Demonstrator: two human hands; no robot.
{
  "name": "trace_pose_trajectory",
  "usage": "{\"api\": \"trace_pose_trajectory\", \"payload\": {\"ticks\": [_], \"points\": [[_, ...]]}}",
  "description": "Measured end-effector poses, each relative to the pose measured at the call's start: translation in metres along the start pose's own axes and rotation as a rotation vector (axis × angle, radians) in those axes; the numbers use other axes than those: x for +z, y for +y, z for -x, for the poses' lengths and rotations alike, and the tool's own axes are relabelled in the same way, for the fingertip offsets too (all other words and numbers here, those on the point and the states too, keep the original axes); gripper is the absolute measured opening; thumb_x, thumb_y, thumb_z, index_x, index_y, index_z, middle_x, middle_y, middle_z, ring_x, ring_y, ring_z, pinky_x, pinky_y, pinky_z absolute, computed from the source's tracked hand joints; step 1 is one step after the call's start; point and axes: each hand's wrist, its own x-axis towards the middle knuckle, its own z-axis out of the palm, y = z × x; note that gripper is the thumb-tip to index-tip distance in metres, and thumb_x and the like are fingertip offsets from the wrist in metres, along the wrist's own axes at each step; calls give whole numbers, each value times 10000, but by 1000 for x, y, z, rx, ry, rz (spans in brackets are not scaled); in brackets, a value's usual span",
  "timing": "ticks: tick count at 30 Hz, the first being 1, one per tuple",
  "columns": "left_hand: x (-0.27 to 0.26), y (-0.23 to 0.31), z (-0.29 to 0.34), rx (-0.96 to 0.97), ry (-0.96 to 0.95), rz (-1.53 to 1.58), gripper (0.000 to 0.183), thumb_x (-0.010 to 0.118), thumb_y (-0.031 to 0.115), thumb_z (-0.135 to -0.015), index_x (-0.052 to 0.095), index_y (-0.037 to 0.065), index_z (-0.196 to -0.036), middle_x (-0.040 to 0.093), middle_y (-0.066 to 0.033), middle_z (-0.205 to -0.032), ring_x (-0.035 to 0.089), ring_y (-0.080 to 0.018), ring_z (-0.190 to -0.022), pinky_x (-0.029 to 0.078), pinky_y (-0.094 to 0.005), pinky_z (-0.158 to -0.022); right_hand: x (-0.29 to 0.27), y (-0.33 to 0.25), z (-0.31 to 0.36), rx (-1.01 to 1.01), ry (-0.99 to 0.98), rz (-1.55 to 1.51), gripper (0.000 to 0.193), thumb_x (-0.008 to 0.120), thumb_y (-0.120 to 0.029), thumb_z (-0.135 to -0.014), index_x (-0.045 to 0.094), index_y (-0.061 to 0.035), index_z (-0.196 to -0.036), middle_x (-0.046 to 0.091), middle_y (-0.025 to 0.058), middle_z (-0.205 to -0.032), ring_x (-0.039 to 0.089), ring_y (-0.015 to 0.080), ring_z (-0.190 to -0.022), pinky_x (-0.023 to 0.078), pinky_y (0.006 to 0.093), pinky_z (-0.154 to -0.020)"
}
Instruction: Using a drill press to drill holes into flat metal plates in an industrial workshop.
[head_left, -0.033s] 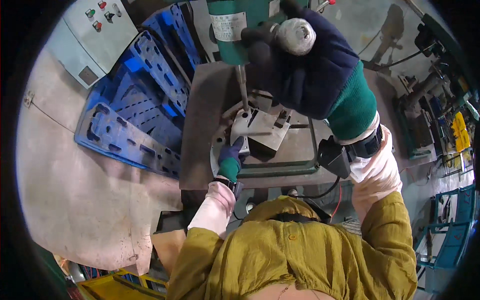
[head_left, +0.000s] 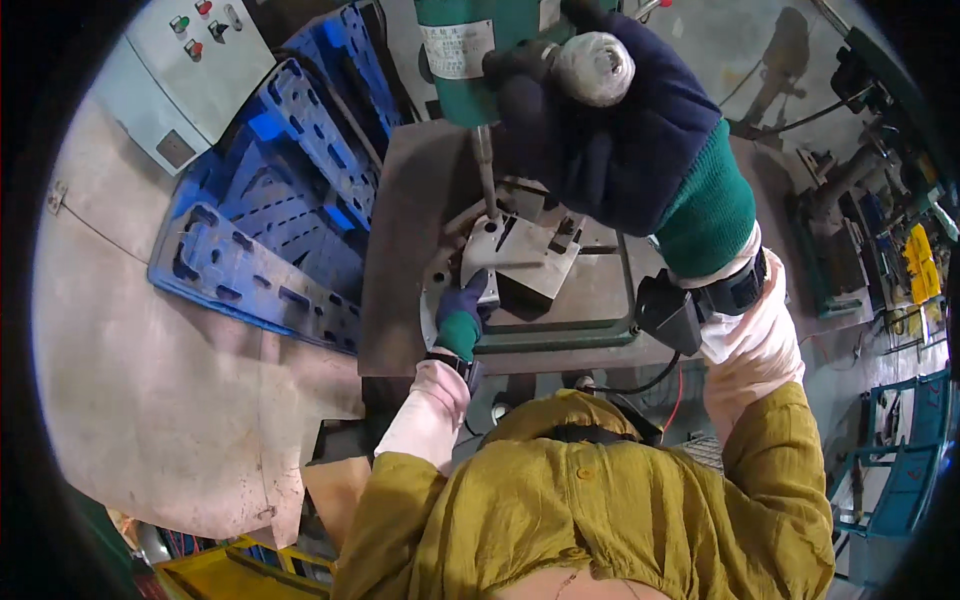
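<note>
Starting at the left, I noted a control box (head_left: 170,80) and blue pallets (head_left: 258,272). The pallets stood close by the table (head_left: 415,170), their edges limiting sideways room; a strip of tabletop lay between them and the green base (head_left: 570,337).

The left hand (head_left: 461,303), gloved, was at the near end of the metal plate (head_left: 478,258). A finger lay along its top, probably to steady it and keep the other fingers away from the bit (head_left: 485,165). Whether the hand closed underneath could not be told. The plate sat over the base, at the left side of a block (head_left: 540,280), which probably served as a stop.

The bit came down from the green head (head_left: 468,100) to the plate's far end, beside a round hole; contact could not be confirmed. Little room remained around the tip, with the block close on the right.

The right hand (head_left: 625,140), in a thick dark glove, was raised beside the head at a wrapped knob (head_left: 593,72), presumably for leverage. Its finger closure was hidden. Floor lay beyond the table's near edge. Farther right stood a tool bench (head_left: 838,215) and a blue cart (head_left: 908,440), both well apart from the hands.
</note>
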Motion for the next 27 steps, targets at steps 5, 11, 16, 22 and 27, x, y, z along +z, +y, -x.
{"api": "trace_pose_trajectory", "payload": {"ticks": [5,11,16,22,27], "points": [[22,23,3,-133,99,-133,555,823,446,-740,649,37,-1072,681,-104,-912,670,-224,-684,575,-328,-568,2,1,-1,29,77,-114,452,636,-368,-925,581,29,-1133,656,193,-1021,652,322,-932,563,442,-865],[23,25,10,-27,112,-95,447,812,369,-775,672,8,-999,685,-115,-885,669,-236,-667,565,-330,-546,-11,10,6,-10,135,-40,441,604,-302,-941,547,35,-1220,644,164,-1086,638,260,-1005,554,396,-896],[13,12,-4,-7,30,17,426,817,340,-774,677,24,-1022,688,-88,-862,662,-212,-643,539,-313,-517,-57,32,10,-60,81,239,455,591,-210,-931,520,39,-1305,649,128,-1104,639,213,-1029,548,366,-907],[13,14,-10,-45,64,-109,438,809,361,-777,668,100,-1100,684,-66,-848,640,-185,-613,530,-319,-513,-108,39,17,-213,141,1188,310,583,-62,-893,609,43,-1184,667,132,-1014,666,211,-840,558,351,-807],[10,8,-13,-46,83,-8,597,821,388,-753,621,84,-1226,684,-64,-850,601,-164,-575,473,-331,-479,-153,33,12,-519,-14,1775,178,639,-30,-824,651,17,-996,711,104,-873,687,179,-754,548,318,-716]]}}
